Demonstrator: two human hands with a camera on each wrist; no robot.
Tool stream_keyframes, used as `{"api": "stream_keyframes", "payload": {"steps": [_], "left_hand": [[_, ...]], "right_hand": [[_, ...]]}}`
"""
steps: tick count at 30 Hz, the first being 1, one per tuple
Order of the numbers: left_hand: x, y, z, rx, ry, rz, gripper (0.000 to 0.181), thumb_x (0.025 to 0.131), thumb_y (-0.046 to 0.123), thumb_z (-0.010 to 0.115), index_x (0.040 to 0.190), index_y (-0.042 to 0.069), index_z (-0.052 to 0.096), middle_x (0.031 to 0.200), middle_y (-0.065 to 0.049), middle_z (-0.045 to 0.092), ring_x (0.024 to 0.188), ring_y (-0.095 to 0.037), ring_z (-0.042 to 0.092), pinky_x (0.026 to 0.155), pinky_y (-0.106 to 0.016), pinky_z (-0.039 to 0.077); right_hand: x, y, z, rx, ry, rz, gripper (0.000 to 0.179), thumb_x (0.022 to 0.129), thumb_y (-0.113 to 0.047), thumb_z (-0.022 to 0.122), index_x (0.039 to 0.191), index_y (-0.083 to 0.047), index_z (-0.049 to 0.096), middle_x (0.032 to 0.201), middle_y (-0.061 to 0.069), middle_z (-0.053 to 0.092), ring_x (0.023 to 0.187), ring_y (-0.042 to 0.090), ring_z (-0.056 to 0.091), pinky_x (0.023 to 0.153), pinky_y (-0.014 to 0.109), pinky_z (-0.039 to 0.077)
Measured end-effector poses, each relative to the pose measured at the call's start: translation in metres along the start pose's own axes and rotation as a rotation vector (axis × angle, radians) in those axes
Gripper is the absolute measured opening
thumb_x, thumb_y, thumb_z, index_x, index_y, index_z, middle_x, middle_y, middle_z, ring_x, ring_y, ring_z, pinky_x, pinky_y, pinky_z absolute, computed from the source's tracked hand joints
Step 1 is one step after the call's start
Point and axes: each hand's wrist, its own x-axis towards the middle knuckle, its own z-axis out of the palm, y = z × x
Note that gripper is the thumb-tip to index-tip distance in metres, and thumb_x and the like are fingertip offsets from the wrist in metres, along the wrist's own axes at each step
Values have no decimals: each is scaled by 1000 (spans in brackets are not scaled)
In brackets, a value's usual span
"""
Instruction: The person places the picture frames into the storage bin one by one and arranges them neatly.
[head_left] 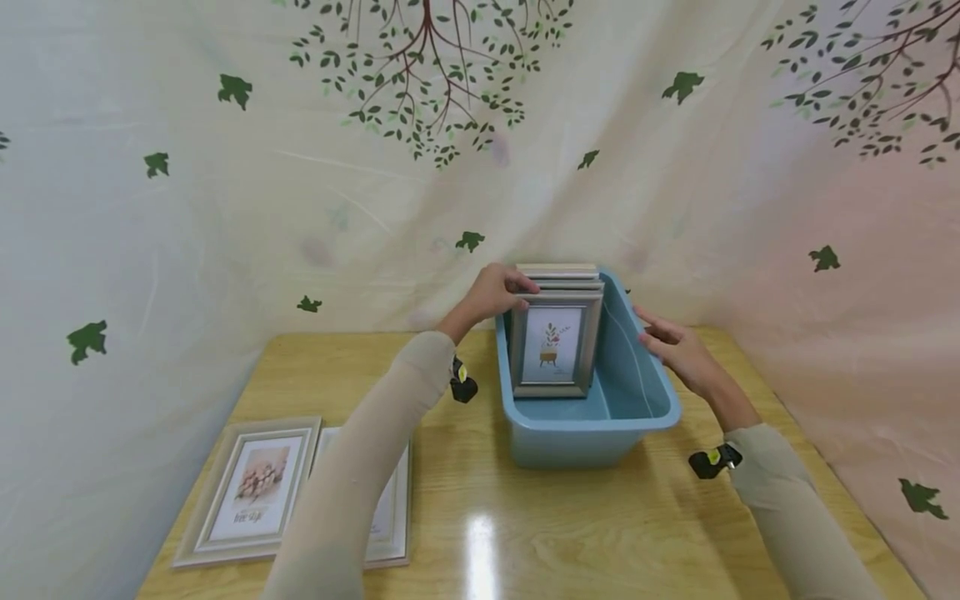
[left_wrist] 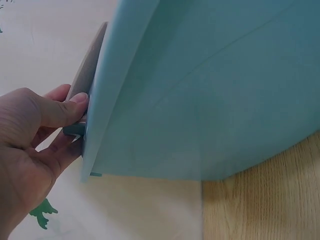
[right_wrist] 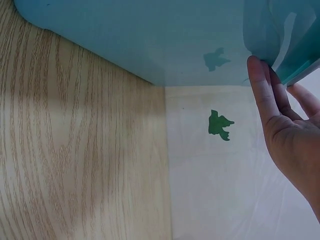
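Frames on end, from the head cam: my L fingers pinch the top L corner of the front frame, which stands approx upright in the blue bin, pic side facing me, w/ other frames right behind it, only their tops showing. My R fingers are fairly straight, resting on the bin's R rim, prob to steady it. On the tabletop to my L, a pink-pic frame and a second flat frame lie face up, the latter half hidden by my sleeve

L wrist cam: thumb one side, other fingers opposite, a frame edge pinched btwn them just beside the bin rim; bin wall hides the rest

R wrist cam: fingers a bit spread, up against the bin's outer wall by the rim; can't tell if the thumb hooks over the edge

Step in hand, my guess: lining frames up in the bin, front one abt seated. Next move calls for squaring it vs the row, then L fingers letting go w/o tipping it, R fingers bracing the rim; the flat pair prob after that
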Motion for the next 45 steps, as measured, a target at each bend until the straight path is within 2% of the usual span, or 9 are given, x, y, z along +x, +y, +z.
{"api": "stream_keyframes", "payload": {"steps": [6, 11, 16, 22, 28, 31, 38, 41, 45], "left_hand": [[1, 1, -5, 32, -14, 11, 24, 87, 4, 79, 111, 8, 79, 125, -9, 73, 98, -22, 69, 77, -26, 52], [1, -3, -2, 37, -5, 5, 24, 85, 8, 82, 109, 10, 79, 126, -7, 72, 96, -19, 66, 77, -25, 52], [-1, -7, 4, 34, 11, 6, 24, 86, 9, 82, 110, 11, 79, 123, -7, 74, 95, -19, 67, 80, -28, 55], [-1, -7, 6, 91, 20, 57, 24, 87, 11, 81, 111, 10, 79, 118, -6, 76, 107, -21, 68, 93, -33, 55], [-1, -9, 5, 131, 15, 75, 25, 88, 14, 81, 112, 11, 78, 118, -5, 76, 108, -20, 67, 95, -35, 54], [-3, -8, 6, 124, 18, 82, 25, 87, 14, 81, 112, 11, 78, 118, -5, 76, 108, -20, 68, 95, -35, 54], [-4, -9, 8, 85, 65, 118, 25, 86, 11, 81, 111, 9, 79, 114, -6, 77, 107, -20, 69, 95, -33, 55], [-4, -10, 8, 74, 90, 122, 27, 84, 10, 83, 110, 8, 79, 111, -8, 76, 103, -22, 68, 93, -34, 55], [-5, -11, 7, 49, 85, 103, 34, 84, 6, 83, 117, 6, 75, 119, -12, 68, 108, -24, 66, 95, -36, 55]], "right_hand": [[2, -4, -2, 11, 4, -7, 63, 107, -35, 53, 162, -20, 27, 127, 4, 59, 104, 2, 62, 83, 19, 56], [1, -3, -1, 53, -1, 2, 63, 106, -33, 53, 162, -19, 27, 124, -3, 59, 105, 2, 62, 84, 20, 57], [0, 0, 0, 34, 0, 19, 64, 106, -36, 54, 162, -19, 27, 128, 5, 57, 105, 2, 62, 85, 19, 56], [0, 2, 1, 23, 10, 28, 65, 106, -37, 53, 162, -19, 27, 134, 18, 55, 104, 2, 61, 85, 19, 56], [0, 0, 2, 23, 11, 21, 65, 106, -37, 54, 162, -18, 26, 140, 27, 51, 104, 1, 61, 84, 19, 56], [0, 1, 2, 18, 8, 7, 64, 106, -36, 53, 162, -19, 27, 136, 22, 55, 104, 1, 62, 84, 21, 57], [-1, 2, 0, 43, 5, -48, 62, 107, -27, 53, 162, -12, 27, 119, -7, 61, 102, 2, 64, 81, 21, 58], [0, 2, 1, 77, -5, -73, 62, 107, -24, 52, 161, -8, 25, 116, -10, 62, 102, 2, 64, 81, 21, 58], [0, 3, 2, 74, -2, -67, 62, 107, -25, 53, 161, -9, 27, 115, -11, 62, 100, 2, 64, 80, 21, 58]]}}
